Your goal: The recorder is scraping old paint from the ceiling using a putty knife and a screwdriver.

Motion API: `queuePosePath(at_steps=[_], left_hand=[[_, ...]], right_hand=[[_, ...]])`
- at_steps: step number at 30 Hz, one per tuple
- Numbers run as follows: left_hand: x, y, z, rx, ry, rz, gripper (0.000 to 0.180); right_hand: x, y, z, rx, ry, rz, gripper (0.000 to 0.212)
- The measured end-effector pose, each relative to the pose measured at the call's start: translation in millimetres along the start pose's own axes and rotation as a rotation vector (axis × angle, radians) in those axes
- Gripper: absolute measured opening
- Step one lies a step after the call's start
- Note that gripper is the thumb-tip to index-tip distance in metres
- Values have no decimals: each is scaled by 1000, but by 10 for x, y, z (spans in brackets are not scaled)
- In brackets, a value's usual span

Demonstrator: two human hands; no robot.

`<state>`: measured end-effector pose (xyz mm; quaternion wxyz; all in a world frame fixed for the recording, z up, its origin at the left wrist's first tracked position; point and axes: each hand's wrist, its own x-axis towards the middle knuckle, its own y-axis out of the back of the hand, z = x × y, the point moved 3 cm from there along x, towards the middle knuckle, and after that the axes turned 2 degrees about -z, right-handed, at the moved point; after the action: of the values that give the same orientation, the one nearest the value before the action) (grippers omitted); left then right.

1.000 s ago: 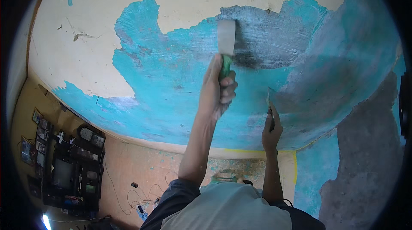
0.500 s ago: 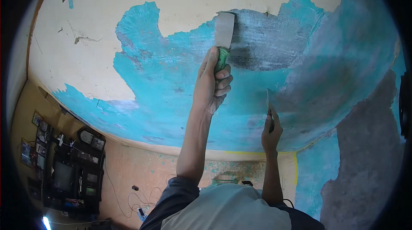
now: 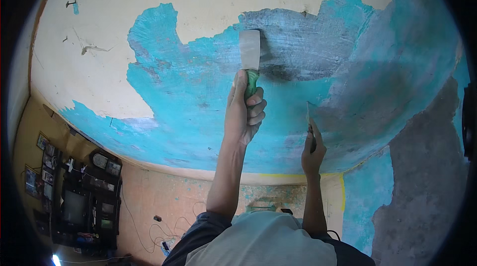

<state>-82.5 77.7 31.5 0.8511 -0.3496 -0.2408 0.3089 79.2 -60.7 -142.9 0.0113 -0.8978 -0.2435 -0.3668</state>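
Note:
My left hand (image 3: pixel 243 109) is closed around the green handle of a putty knife (image 3: pixel 250 50). Its broad grey blade points up and lies over the bared turquoise part of the wall (image 3: pixel 198 84), a little below the ragged edge of the cream paint (image 3: pixel 213 2). Lower and to the right, my right hand (image 3: pixel 314 154) grips a second scraper (image 3: pixel 309 115), seen nearly edge-on, with a dark handle. Its thin blade points upward in front of the turquoise surface; whether it touches the wall I cannot tell.
Nails (image 3: pixel 72 3) stick out of the cream paint at the upper left. A dark cabinet (image 3: pixel 82 211) with a television stands at the lower left. Cables (image 3: pixel 159 238) and paint flakes lie on the floor (image 3: pixel 141 191). Bare grey plaster (image 3: pixel 422 176) shows at the right.
My left hand has drawn the putty knife down and slightly left, so its blade tip has left the cream paint edge. The right hand has hardly moved.

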Motion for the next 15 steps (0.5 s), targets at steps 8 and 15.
queuePosePath(at_steps=[8,15], left_hand=[[167,-129,187,78,0,-4,25],[163,-155,233,139,-39,35,28]], right_hand=[[-37,7,14,-25,-85,-55,39],[-21,5,17,2,-79,-52,40]])
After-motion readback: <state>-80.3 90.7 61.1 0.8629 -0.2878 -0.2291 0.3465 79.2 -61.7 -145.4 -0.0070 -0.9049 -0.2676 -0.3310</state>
